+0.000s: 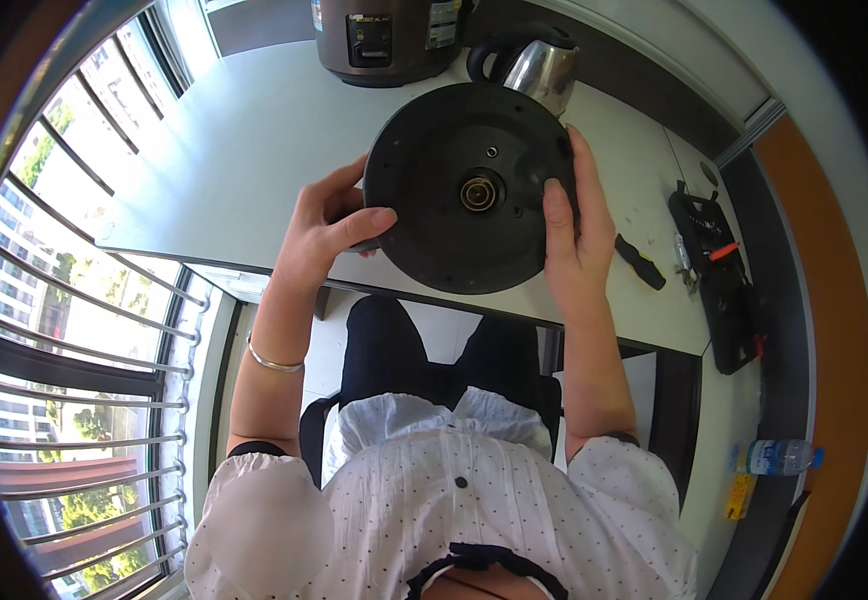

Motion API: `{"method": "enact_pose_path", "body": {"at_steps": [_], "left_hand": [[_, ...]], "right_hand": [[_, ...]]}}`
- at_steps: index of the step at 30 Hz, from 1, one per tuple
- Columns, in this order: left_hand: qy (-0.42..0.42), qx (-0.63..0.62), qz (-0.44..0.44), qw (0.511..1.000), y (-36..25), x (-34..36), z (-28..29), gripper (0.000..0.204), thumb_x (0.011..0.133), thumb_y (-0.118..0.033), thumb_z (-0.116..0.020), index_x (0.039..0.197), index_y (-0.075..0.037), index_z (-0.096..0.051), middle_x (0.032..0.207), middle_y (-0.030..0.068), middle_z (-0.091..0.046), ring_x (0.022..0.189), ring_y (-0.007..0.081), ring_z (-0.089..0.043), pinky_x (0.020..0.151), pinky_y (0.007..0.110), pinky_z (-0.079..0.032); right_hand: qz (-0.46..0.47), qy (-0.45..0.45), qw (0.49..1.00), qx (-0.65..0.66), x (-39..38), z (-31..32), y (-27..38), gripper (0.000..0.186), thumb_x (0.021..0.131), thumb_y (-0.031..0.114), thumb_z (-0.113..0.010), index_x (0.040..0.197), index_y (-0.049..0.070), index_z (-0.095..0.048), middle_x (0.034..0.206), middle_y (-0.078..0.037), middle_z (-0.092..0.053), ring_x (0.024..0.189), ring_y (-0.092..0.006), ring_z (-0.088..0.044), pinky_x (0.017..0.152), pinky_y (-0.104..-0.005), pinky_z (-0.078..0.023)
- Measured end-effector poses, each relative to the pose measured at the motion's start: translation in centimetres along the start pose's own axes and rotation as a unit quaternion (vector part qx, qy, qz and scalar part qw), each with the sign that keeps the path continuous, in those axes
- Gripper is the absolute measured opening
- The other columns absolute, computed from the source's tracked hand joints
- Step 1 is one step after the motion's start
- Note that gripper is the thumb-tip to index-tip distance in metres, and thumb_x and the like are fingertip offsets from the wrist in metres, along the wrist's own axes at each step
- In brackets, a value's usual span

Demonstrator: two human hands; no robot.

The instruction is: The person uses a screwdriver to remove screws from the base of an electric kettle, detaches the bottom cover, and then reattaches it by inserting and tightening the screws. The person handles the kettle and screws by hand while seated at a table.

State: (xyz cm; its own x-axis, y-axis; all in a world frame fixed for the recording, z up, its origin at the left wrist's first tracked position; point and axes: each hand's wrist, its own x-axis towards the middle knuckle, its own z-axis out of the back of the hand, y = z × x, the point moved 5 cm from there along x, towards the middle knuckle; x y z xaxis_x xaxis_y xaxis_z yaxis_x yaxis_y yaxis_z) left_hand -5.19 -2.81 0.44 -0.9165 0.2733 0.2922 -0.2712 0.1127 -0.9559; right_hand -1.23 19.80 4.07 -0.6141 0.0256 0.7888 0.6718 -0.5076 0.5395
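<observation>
Both my hands hold a round black kettle base (434,230) above the near edge of the table, its flat face turned up toward me. Brass-coloured rings sit in its centre, with small holes around them. My left hand (329,222) grips the left rim, thumb on the face and fingers curled behind. On the right rim my right hand (579,220) presses with its thumb on the face, its other fingers along the edge and partly hidden. Just behind the base stands a steel kettle (542,75) with a black handle; the base covers its lower part.
A dark brown electric cooker (389,45) stands at the back of the white table (244,150). To the right lie a black and yellow screwdriver (640,263) and a black tool case (719,280) with tools. A water bottle (779,457) is farther right. A barred window (74,320) is on the left.
</observation>
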Motion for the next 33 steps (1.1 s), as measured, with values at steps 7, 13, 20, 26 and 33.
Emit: {"method": "enact_pose_path", "body": {"at_steps": [7, 13, 20, 26, 33], "left_hand": [[-0.019, -0.016, 0.007, 1.0, 0.3, -0.2, 0.0, 0.083, 0.063, -0.031, -0.077, 0.129, 0.009, -0.047, 0.064, 0.0085, -0.059, 0.053, 0.0118, -0.055, 0.047, 0.021, -0.04], [-0.051, -0.043, 0.0, 0.998, 0.4, -0.2, 0.0, 0.082, 0.063, -0.027, -0.077, 0.129, 0.011, -0.046, 0.065, 0.0112, -0.062, 0.055, 0.0134, -0.059, 0.049, 0.021, -0.042], [-0.05, -0.047, 0.001, 0.998, 0.5, -0.2, 0.2, 0.082, 0.062, -0.025, -0.078, 0.128, 0.011, -0.047, 0.066, 0.0115, -0.063, 0.058, 0.0141, -0.061, 0.053, 0.021, -0.044], [-0.051, -0.036, 0.005, 0.998, 0.6, -0.2, 0.2, 0.082, 0.061, -0.025, -0.078, 0.127, 0.012, -0.048, 0.068, 0.0132, -0.064, 0.06, 0.0156, -0.062, 0.06, 0.022, -0.047], [-0.057, -0.025, 0.001, 0.998, 0.5, -0.1, 0.3, 0.081, 0.06, -0.026, -0.077, 0.126, 0.012, -0.05, 0.075, 0.0169, -0.067, 0.065, 0.019, -0.066, 0.065, 0.024, -0.05]], "right_hand": [[-0.006, 0.001, 1.0, 0.002, -0.3, 0.0, 0.0, 0.041, 0.094, 0.01, -0.048, 0.134, -0.001, -0.041, 0.127, -0.019, -0.053, 0.114, -0.0271, -0.054, 0.099, -0.0326, -0.039], [-0.002, -0.007, 1.0, 0.026, -1.1, 0.1, 0.1, 0.042, 0.095, 0.012, -0.046, 0.134, -0.002, -0.041, 0.127, -0.019, -0.052, 0.115, -0.0276, -0.053, 0.099, -0.0329, -0.039], [-0.022, -0.017, 0.999, 0.026, -1.4, 0.1, -0.1, 0.045, 0.097, 0.017, -0.048, 0.136, -0.003, -0.039, 0.129, -0.018, -0.051, 0.118, -0.0217, -0.05, 0.101, -0.0305, -0.036], [-0.019, -0.036, 0.999, -0.001, -2.1, 0.1, 0.0, 0.042, 0.094, 0.009, -0.046, 0.133, -0.007, -0.039, 0.128, -0.021, -0.051, 0.116, -0.0297, -0.052, 0.101, -0.0341, -0.038], [-0.006, -0.052, 0.999, -0.012, -2.2, -0.2, 0.2, 0.042, 0.094, 0.008, -0.046, 0.133, -0.007, -0.039, 0.122, -0.021, -0.053, 0.111, -0.0291, -0.054, 0.097, -0.0335, -0.04]]}}
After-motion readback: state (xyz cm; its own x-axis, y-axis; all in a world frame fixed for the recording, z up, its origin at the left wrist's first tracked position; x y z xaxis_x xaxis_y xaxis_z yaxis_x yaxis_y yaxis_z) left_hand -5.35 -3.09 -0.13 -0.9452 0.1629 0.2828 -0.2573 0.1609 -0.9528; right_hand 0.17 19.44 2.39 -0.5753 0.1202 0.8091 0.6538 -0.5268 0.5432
